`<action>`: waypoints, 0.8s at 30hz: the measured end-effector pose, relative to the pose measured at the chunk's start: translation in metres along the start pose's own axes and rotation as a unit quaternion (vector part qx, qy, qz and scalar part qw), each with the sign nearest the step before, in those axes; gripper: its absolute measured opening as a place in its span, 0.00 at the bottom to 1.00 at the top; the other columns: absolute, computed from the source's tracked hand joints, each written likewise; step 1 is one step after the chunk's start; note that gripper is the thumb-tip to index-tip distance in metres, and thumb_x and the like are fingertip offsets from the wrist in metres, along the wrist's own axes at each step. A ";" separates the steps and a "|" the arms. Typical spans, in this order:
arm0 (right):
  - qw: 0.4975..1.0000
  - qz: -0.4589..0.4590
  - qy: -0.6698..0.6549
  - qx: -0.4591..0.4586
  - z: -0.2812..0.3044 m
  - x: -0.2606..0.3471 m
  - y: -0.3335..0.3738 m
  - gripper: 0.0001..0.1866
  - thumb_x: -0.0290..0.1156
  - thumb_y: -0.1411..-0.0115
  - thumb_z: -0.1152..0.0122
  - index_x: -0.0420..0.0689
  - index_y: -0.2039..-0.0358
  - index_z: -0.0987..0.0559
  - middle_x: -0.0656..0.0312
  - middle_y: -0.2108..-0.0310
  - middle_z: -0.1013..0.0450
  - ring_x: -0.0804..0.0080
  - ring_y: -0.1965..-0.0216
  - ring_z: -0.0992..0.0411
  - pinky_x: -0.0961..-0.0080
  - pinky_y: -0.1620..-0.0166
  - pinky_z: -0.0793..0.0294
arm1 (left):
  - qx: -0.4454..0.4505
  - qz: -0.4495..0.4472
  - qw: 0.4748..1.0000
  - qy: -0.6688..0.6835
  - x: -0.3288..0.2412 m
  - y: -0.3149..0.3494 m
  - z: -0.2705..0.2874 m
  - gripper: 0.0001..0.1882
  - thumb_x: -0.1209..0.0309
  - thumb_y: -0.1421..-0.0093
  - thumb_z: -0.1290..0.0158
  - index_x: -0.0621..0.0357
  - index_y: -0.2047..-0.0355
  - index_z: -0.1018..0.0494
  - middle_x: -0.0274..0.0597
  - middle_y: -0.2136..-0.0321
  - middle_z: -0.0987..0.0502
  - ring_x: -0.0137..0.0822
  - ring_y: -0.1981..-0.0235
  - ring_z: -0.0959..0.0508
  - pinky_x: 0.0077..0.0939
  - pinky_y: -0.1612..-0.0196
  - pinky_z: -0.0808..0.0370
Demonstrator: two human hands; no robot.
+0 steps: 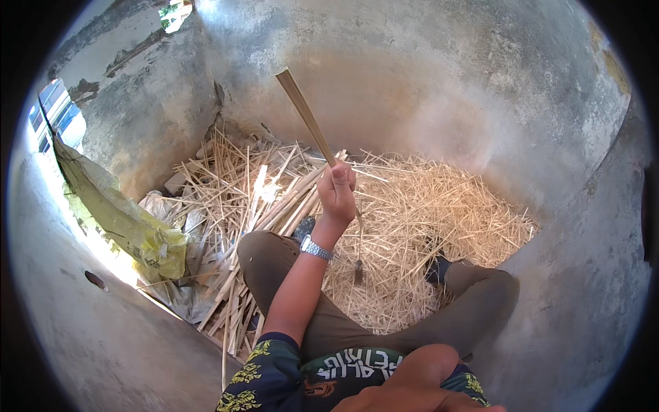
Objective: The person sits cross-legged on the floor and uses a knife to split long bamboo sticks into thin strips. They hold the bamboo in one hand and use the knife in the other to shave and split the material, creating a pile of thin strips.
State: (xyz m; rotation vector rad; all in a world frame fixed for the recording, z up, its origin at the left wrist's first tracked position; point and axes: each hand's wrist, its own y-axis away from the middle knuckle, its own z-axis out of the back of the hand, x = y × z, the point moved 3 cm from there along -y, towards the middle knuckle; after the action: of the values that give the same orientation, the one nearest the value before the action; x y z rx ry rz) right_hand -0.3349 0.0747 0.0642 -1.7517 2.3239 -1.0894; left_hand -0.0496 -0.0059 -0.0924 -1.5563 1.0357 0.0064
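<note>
here i am, looking down through the head camera, and the bare left hand is raised out front, fingers curled tight around the lower end of a long, flat, tan, bamboo-like strip. one piece or several laid together? i cannot tell from here. it slants up and away to the left, its far end showing against the stained grey plaster wall. the bent right arm sits low at the bottom edge, but the right hand is out of my view, so i cannot tell what its grip is doing.

now, handling this well: i'd want that fist firm but not crushing, with the fingers off the long edges, since split fibre could well leave splinters. gripped by one end like this, the strip probably tips easily, so i'd favour slow turns of the wrist, with the silver metal-banded wristwatch clear of it.

below, between the crossed brown-trousered legs, a small dark oblong object shows over the heap of straw-coloured shavings; hanging or lying, i can't say, so i'd mind it when lowering the arm. to the left there's the pile of long pale split strips, an easy place to snag, so i'd swing wide of it
</note>
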 end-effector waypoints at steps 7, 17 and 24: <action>0.917 0.242 -0.175 -0.266 -0.064 -0.019 -0.011 0.16 0.47 0.28 0.55 0.62 0.50 0.19 0.53 0.66 0.20 0.51 0.49 0.25 0.65 0.41 0.26 | 0.003 -0.008 1.000 0.012 0.007 0.002 0.017 0.24 0.52 0.25 0.66 0.55 0.74 0.41 0.27 0.83 0.44 0.20 0.82 0.44 0.20 0.80 0.48; 0.993 0.103 0.051 0.021 -0.003 -0.003 -0.006 0.18 0.44 0.29 0.54 0.53 0.48 0.21 0.53 0.61 0.21 0.54 0.51 0.24 0.66 0.44 0.25 | 0.027 -0.006 0.999 0.037 0.003 0.008 -0.007 0.22 0.55 0.24 0.65 0.55 0.74 0.41 0.28 0.82 0.44 0.21 0.82 0.45 0.20 0.79 0.48; 0.984 0.038 0.167 0.057 0.033 0.007 0.000 0.19 0.41 0.30 0.52 0.47 0.45 0.24 0.52 0.55 0.23 0.58 0.49 0.25 0.68 0.45 0.26 | 0.015 0.002 1.000 -0.021 0.008 0.003 0.000 0.25 0.49 0.25 0.68 0.52 0.74 0.44 0.27 0.82 0.44 0.20 0.82 0.45 0.18 0.80 0.48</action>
State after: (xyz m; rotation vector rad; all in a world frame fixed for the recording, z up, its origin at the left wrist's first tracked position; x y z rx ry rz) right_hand -0.3232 0.0524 0.0418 -1.5267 2.4227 -1.5731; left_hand -0.0464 -0.0100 -0.0991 -1.5207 1.0022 0.0250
